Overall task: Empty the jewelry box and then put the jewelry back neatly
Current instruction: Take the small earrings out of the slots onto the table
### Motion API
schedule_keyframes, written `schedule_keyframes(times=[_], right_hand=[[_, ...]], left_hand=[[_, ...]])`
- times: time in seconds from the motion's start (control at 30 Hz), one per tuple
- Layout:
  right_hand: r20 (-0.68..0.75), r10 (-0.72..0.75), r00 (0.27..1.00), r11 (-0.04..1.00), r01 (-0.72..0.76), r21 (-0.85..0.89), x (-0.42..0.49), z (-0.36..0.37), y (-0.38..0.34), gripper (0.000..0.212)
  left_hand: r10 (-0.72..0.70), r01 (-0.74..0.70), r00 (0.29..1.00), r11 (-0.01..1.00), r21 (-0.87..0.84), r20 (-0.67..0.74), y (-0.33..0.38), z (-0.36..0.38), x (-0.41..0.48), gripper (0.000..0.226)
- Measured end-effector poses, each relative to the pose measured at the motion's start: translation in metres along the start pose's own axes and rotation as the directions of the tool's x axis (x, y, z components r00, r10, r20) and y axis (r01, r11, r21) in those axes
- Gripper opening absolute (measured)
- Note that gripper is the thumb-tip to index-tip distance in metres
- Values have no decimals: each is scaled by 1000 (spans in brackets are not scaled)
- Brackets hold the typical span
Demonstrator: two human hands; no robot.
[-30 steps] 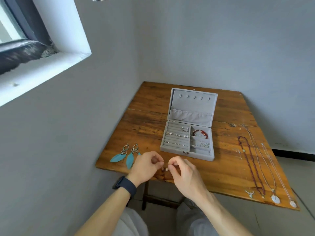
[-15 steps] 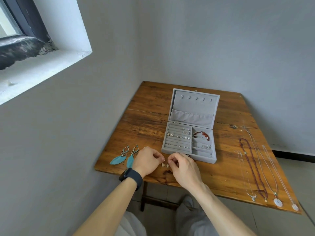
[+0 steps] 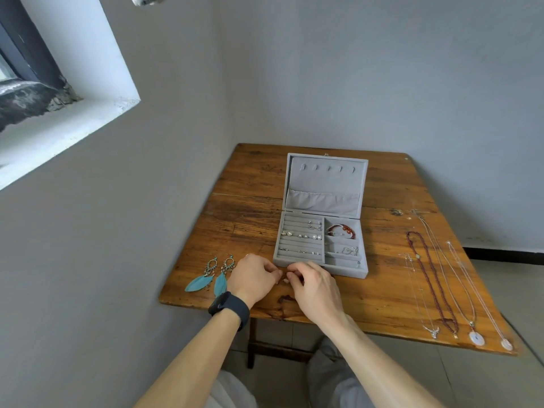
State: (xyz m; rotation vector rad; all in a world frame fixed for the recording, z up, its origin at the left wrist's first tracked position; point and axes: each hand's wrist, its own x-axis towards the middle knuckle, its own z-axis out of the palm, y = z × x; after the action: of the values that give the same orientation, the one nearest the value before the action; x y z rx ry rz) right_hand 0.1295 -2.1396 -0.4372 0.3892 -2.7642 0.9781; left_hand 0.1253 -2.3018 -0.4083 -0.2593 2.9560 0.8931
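The grey jewelry box [image 3: 321, 267] stands open on the wooden table [image 3: 250, 184], its lid [image 3: 323, 184] upright. Several small earrings and rings sit in its left ring rows [image 3: 300, 237], and a red bracelet [image 3: 341, 231] lies in a right compartment. Just in front of the box, my left hand [image 3: 254, 278] and my right hand [image 3: 315, 287] meet fingertip to fingertip, fingers curled. Between them they pinch a small earring [image 3: 285, 280] down at the tabletop. Most of it is hidden by the fingers.
Two turquoise feather earrings [image 3: 210, 278] lie left of my left hand. Several necklaces [image 3: 429, 284] are laid out lengthwise along the table's right side. The table stands in a wall corner, with a window sill [image 3: 67, 125] at upper left. A black watch [image 3: 229, 309] is on my left wrist.
Both hands moved forward from the table's near edge to just in front of the box. The small earrings, briefly visible between the hands, are now mostly covered by the fingertips.
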Motion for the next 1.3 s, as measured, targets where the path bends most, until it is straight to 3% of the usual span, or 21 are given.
schedule_keyframes(times=[0.33,0.67,0.9,1.07,1.3], right_hand=[[43,-26,999,999,25,39,-17,-15,7,24],[35,-91,995,994,93,-61,-23,-42,8,26],[16,-129,991,976,130,-174,36,-61,28,27],[17,-103,995,954,104,-280,93,-62,41,28],[44,6,999,910,13,-415,133,-54,43,26]], left_hand=[[29,-27,998,999,39,-48,10,-11,-10,25],[256,-208,937,956,207,-238,10,-17,-5,42],[240,-209,963,954,217,-125,27,9,30,69],[151,-156,988,967,204,38,29,31,51,67],[141,-142,990,979,144,16,23,41,55,66]])
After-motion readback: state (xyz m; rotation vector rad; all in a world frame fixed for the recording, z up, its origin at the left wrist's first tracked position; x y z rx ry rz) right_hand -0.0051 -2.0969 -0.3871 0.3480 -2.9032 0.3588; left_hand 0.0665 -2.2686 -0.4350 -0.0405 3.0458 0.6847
